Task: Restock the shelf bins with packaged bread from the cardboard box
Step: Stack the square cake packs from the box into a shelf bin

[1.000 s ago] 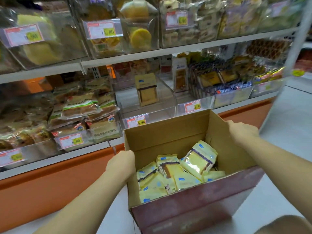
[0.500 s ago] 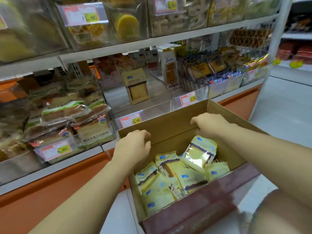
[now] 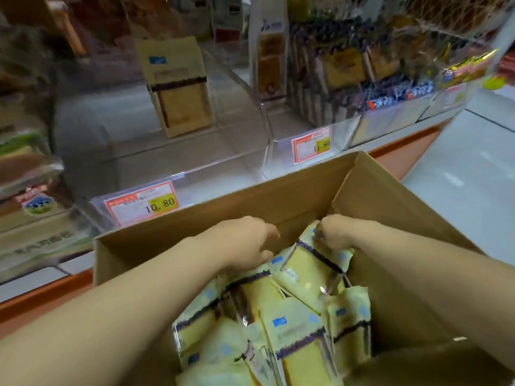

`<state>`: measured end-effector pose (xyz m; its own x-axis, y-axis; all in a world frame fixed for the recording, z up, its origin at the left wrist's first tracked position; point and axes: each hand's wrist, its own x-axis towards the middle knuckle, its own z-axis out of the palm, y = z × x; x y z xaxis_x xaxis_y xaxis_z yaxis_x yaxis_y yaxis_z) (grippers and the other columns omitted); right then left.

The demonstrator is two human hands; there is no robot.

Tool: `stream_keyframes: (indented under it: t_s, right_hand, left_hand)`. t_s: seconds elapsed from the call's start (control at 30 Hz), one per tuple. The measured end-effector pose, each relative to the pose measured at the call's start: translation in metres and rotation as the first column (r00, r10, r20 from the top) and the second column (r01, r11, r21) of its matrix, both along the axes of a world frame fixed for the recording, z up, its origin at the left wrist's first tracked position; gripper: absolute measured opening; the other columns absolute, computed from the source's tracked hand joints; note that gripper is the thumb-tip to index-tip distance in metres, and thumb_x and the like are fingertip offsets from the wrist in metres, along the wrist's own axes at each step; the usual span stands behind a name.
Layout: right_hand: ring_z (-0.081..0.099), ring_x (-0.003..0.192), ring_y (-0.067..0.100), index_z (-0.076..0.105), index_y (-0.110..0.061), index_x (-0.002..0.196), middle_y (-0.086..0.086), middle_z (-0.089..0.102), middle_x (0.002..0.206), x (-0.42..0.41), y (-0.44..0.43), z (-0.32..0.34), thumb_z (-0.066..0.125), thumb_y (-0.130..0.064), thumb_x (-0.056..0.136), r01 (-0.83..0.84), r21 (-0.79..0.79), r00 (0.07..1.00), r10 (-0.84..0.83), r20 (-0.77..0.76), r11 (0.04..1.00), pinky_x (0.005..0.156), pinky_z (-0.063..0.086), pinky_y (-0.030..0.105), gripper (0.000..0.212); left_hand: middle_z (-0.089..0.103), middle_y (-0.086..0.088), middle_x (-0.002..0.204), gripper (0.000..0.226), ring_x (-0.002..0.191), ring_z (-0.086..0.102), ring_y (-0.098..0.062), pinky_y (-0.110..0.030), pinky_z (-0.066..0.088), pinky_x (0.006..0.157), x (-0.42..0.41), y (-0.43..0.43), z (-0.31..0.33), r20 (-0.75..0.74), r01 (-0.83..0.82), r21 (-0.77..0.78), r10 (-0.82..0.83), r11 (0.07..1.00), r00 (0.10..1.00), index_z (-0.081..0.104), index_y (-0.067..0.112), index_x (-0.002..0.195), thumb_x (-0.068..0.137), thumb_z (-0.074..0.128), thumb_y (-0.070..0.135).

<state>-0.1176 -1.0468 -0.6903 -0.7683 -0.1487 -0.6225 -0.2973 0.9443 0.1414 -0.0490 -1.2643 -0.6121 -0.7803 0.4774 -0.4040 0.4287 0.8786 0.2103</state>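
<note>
Clearly the restocking has barely begun. The cardboard box sits open just in front of the shelf, well filled with pale yellow bread packets in a loose heap. Right behind its back wall stands the clear bin with the price tag reading 10.80. That bin holds only a single upright packet of what looks like the same bread, with bare floor around it. Both hands are down in the box. The right hand is curled round the top edge of one tilted packet near the back right corner, pinching it so that it stands above the others; it has not left the box. The left hand hangs over the heap by the back wall, fingers bent downward and close to the packets. Whether it grips anything I cannot tell, since the fingertips are hidden. Judging from how things lie, almost all the work is left: the packets must go over the box wall and into the bin. The neighbouring bins to the right look stocked already.
</note>
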Motion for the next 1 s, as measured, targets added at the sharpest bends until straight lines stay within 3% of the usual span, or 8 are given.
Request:
stream_keyframes:
  t_s: [0.2,0.27,0.5,0.63,0.77,0.83,0.9,1.0]
  right_hand:
    - [0.056,0.095,0.031,0.064,-0.005,0.102,0.014,0.061,0.102,-0.005,-0.003,-0.014,0.045,-0.009,0.09,0.044,-0.09,0.993,-0.053,-0.106,0.995,0.072,0.044,0.031,0.023]
    - [0.052,0.109,0.032,0.061,-0.003,0.109,0.016,0.058,0.115,-0.001,-0.007,-0.015,0.043,-0.005,0.091,0.029,-0.049,0.983,-0.037,-0.178,0.998,0.079,0.044,0.034,0.026]
    - [0.037,0.129,0.037,0.052,-0.002,0.128,0.015,0.05,0.128,-0.001,-0.017,-0.02,0.038,-0.013,0.097,0.001,0.018,1.0,-0.001,0.027,1.0,0.105,0.033,0.034,0.036]
    - [0.056,0.112,0.025,0.065,-0.011,0.11,0.008,0.063,0.115,-0.006,0.002,-0.023,0.044,-0.01,0.091,0.001,-0.134,1.0,0.001,0.014,0.991,0.089,0.046,0.025,0.029]
    - [0.061,0.098,0.022,0.063,-0.016,0.096,0.006,0.065,0.11,0.002,0.0,-0.024,0.058,-0.011,0.085,0.027,-0.217,0.997,-0.01,0.079,0.976,0.065,0.041,0.018,0.012]
    - [0.057,0.11,0.025,0.054,-0.018,0.109,0.008,0.055,0.125,0.012,-0.006,-0.027,0.065,-0.015,0.083,0.021,-0.237,0.996,0.0,0.088,0.971,0.075,0.042,0.021,0.028]
    - [0.05,0.118,0.026,0.039,-0.017,0.13,0.009,0.045,0.132,0.022,-0.007,-0.031,0.076,-0.028,0.078,0.024,-0.25,0.995,0.002,0.101,0.968,0.09,0.043,0.029,0.065]
    - [0.051,0.117,0.025,0.023,-0.022,0.142,0.007,0.05,0.132,0.028,-0.005,-0.031,0.079,-0.039,0.072,-0.068,-0.322,0.997,0.078,0.018,0.944,0.091,0.047,0.034,0.092]
  left_hand:
    - [0.047,0.003,0.137,0.045,0.117,0.051,-0.021,-0.035,0.046,0.09,-0.002,0.005,-0.008,0.054,-0.047,-0.046,0.05,0.998,0.997,0.04,0.03,0.14,0.097,0.048,0.036]
    - [0.047,0.002,0.137,0.044,0.117,0.051,-0.022,-0.035,0.045,0.089,-0.001,0.007,-0.006,0.042,-0.08,-0.037,0.082,0.996,0.996,0.04,0.029,0.14,0.097,0.048,0.035]
    - [0.045,-0.001,0.139,0.044,0.12,0.05,-0.024,-0.037,0.047,0.094,0.012,0.007,-0.003,0.019,-0.199,-0.091,0.201,0.976,0.979,0.038,0.026,0.142,0.099,0.046,0.034]
    - [0.046,-0.002,0.138,0.044,0.118,0.052,-0.025,-0.039,0.049,0.093,0.031,0.007,-0.001,-0.006,-0.272,-0.105,0.273,0.956,0.962,0.039,0.025,0.141,0.098,0.045,0.033]
    - [0.047,-0.001,0.139,0.045,0.118,0.053,-0.022,-0.039,0.048,0.094,0.056,0.0,0.0,-0.019,-0.356,-0.077,0.355,0.931,0.935,0.039,0.027,0.141,0.098,0.047,0.035]
    - [0.047,0.0,0.14,0.046,0.119,0.052,-0.02,-0.036,0.048,0.094,0.065,-0.004,-0.001,-0.002,-0.394,-0.062,0.395,0.917,0.919,0.039,0.027,0.142,0.097,0.048,0.036]
    - [0.046,0.0,0.141,0.047,0.12,0.051,-0.02,-0.035,0.048,0.094,0.071,-0.005,-0.003,0.015,-0.422,-0.047,0.423,0.905,0.906,0.038,0.028,0.142,0.097,0.048,0.036]
    - [0.045,0.001,0.142,0.047,0.12,0.051,-0.02,-0.033,0.046,0.092,0.071,-0.008,-0.007,0.02,-0.446,-0.024,0.446,0.895,0.895,0.038,0.03,0.142,0.097,0.049,0.036]
